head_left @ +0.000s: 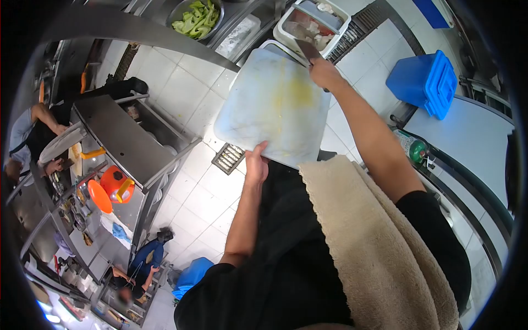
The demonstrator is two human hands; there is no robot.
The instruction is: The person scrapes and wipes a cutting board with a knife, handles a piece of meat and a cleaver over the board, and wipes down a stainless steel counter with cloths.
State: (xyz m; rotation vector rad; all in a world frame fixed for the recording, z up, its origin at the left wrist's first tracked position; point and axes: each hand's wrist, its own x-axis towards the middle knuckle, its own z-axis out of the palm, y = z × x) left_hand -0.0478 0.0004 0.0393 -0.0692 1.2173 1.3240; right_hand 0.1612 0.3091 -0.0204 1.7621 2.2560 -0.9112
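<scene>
The left hand (257, 163) grips a cutting board (272, 104) at its seven o'clock edge, while the right hand (325, 75), at two o'clock, curls its fingers round a knife (308, 49).

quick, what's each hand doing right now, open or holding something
Left hand: holding the board by its near edge, thumb on top.
Right hand: closed, holding the knife.

Passable flr. (187, 102) betw. steel ctr. (118, 132) & held bd. (253, 107); white bin (340, 37) blocks fwd., blue tub (421, 82) stands R.
</scene>
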